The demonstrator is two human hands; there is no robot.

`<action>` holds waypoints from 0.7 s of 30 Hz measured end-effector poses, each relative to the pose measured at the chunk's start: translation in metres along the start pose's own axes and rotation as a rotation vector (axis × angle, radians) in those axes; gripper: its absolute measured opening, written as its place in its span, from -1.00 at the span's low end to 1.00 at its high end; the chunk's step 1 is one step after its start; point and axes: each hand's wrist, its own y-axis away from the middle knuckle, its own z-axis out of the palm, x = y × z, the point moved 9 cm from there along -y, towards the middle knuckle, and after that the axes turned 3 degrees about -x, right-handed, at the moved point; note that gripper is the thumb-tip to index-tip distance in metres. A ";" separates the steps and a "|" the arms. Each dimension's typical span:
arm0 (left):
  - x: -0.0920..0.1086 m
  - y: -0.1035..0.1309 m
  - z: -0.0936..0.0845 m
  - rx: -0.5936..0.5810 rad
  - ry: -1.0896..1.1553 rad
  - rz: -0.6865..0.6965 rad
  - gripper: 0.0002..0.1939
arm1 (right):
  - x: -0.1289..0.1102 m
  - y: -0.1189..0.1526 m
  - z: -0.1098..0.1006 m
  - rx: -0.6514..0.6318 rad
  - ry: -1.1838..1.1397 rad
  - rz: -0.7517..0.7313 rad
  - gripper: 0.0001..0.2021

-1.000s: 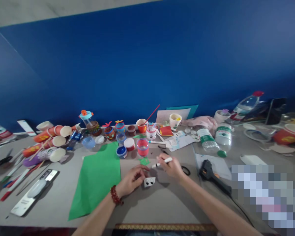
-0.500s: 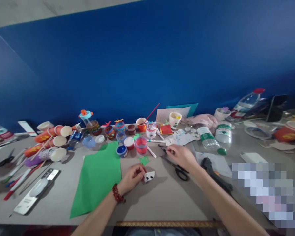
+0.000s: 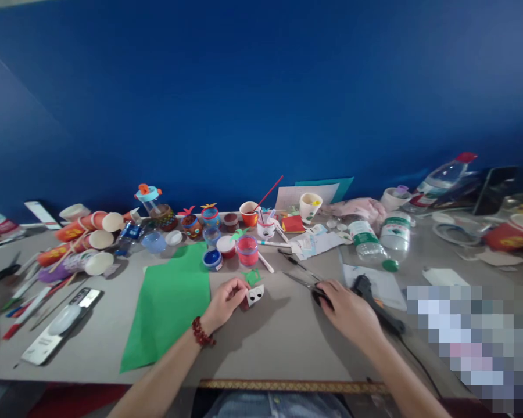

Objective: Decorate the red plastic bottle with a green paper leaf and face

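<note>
Between the thumb and fingers of my left hand [image 3: 224, 303] is a small white paper piece with two black eyes [image 3: 255, 295]. A reddish part shows beneath it, mostly covered by my fingers. My right hand [image 3: 346, 306] is closed over the black handles of a pair of scissors [image 3: 300, 280], which lie on the table with the blades pointing left and away. Just behind the paper piece lies a green paper cutout [image 3: 251, 276]. A black pen [image 3: 294, 259] rests beyond the scissors.
A green paper sheet [image 3: 168, 310] lies left of my left hand. Behind it stand paint jars, including a red one [image 3: 247, 251] and a blue one [image 3: 212, 259]. A black glue gun [image 3: 377, 305] lies beside my right hand, near plastic bottles [image 3: 366, 241]. A phone [image 3: 63, 325] lies at left.
My right hand has moved from the pen, back toward me and right, onto the scissors' handles. My left hand still holds the paper piece, now slightly tilted. The view has shifted slightly.
</note>
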 end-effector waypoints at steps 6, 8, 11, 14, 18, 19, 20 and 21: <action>0.022 0.006 -0.007 0.068 -0.070 0.060 -0.70 | 0.004 0.006 0.007 -0.152 0.121 0.058 -0.85; 0.032 0.009 -0.009 0.092 -0.111 0.083 -0.70 | 0.004 0.007 0.007 -0.180 0.104 0.073 -0.92; 0.044 0.011 -0.007 0.090 -0.154 0.093 -0.73 | 0.009 0.009 0.007 -0.209 0.018 0.117 -0.96; 0.052 0.011 -0.004 0.088 -0.179 0.113 -0.77 | 0.019 0.011 0.008 -0.208 -0.187 0.175 -0.95; 0.058 0.009 -0.001 0.138 -0.145 0.128 -0.80 | 0.013 0.013 0.016 -0.219 -0.753 0.202 -0.81; 0.061 0.008 0.000 0.148 -0.118 0.142 -0.80 | 0.004 0.014 0.019 -0.241 -0.931 0.206 -0.74; 0.064 0.008 0.003 0.150 -0.089 0.160 -0.80 | -0.006 0.016 0.023 -0.269 -1.100 0.220 -0.67; 0.067 0.007 0.006 0.150 -0.059 0.180 -0.80 | -0.019 0.018 0.027 -0.302 -1.260 0.227 -0.61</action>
